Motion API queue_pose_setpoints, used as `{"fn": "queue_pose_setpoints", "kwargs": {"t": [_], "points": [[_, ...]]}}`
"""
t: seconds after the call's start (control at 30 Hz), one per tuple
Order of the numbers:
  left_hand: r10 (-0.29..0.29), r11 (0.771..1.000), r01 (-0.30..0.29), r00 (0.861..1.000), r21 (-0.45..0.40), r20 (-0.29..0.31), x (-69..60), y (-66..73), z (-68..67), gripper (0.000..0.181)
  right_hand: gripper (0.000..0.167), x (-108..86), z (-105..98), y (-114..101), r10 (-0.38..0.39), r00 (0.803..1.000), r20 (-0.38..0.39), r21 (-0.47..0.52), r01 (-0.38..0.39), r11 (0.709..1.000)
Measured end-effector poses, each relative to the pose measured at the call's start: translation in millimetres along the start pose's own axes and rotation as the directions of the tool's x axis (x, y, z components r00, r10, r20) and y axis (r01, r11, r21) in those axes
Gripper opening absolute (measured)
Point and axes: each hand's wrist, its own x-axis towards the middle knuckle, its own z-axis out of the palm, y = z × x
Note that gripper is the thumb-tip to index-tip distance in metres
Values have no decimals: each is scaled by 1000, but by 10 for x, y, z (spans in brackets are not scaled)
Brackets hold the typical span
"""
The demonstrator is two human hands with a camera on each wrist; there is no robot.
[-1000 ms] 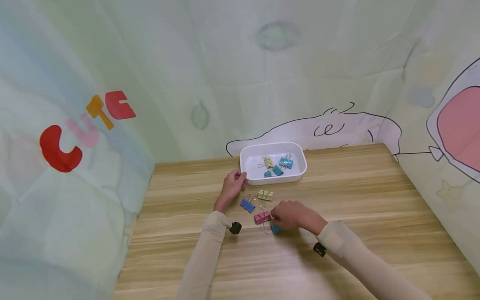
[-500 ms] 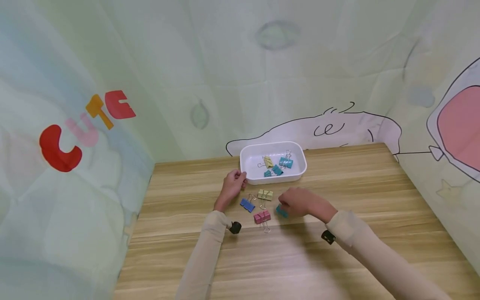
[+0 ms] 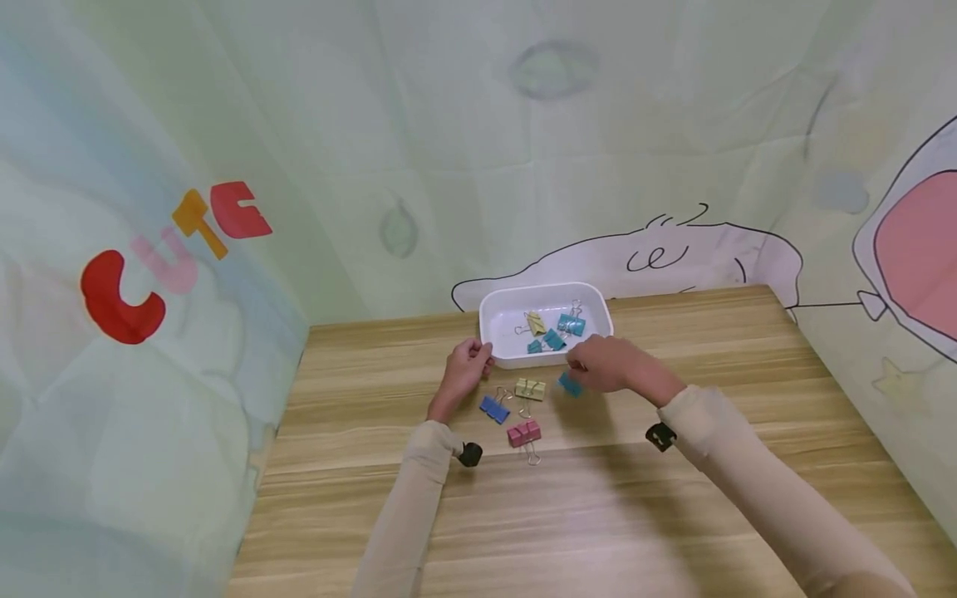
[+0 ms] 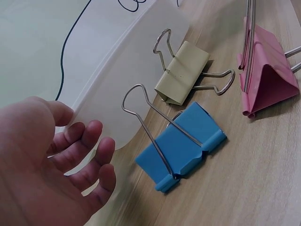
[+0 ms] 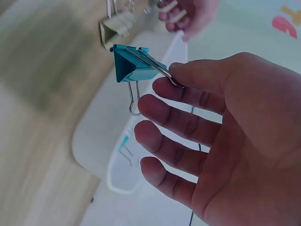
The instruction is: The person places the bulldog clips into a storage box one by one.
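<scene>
My right hand [image 3: 616,363] pinches a teal binder clip [image 3: 571,384] by one wire handle between thumb and forefinger. The clip hangs just in front of the white tray [image 3: 523,361], above the table. In the right wrist view the clip's [image 5: 134,66] body points away from the fingertips and its other handle hangs down. At the tray's near left corner, my left hand [image 3: 465,367] grips the rim with its thumb and curled forefinger. Close by on the table lie a blue binder clip [image 4: 181,146], a pale yellow binder clip [image 4: 182,73] and a pink binder clip [image 4: 268,70].
Inside the tray lie a yellow binder clip [image 3: 536,323] and several teal binder clips [image 3: 571,324]. The tray stands at the back edge of the wooden table [image 3: 710,365]. A printed curtain [image 3: 359,208] rises behind and at both sides.
My right hand has lifted the teal binder clip from beside the pink one and carried it back and right, up to the tray's front. The left hand has stayed at the tray corner.
</scene>
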Motion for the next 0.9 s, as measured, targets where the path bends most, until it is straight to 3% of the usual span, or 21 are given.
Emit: {"fn": "queue_pose_setpoints", "kwargs": {"t": [0.27, 0.43, 0.57, 0.9], "points": [[4, 1000, -4, 1000, -2, -2, -6, 1, 3, 22, 19, 60, -350, 158, -17, 998, -66, -15, 16, 1000], [12, 1000, -12, 1000, -6, -2, -7, -5, 2, 22, 15, 114, -519, 203, 66, 996, -52, -4, -66, 998], [19, 1000, -19, 1000, -13, -7, 0, -12, 6, 22, 15, 155, -632, 229, 131, 990, -46, -50, -133, 990], [17, 1000, -18, 1000, -20, -8, 27, -51, 16, 22, 16, 233, -790, 304, 172, 985, -21, -67, -173, 983]]}}
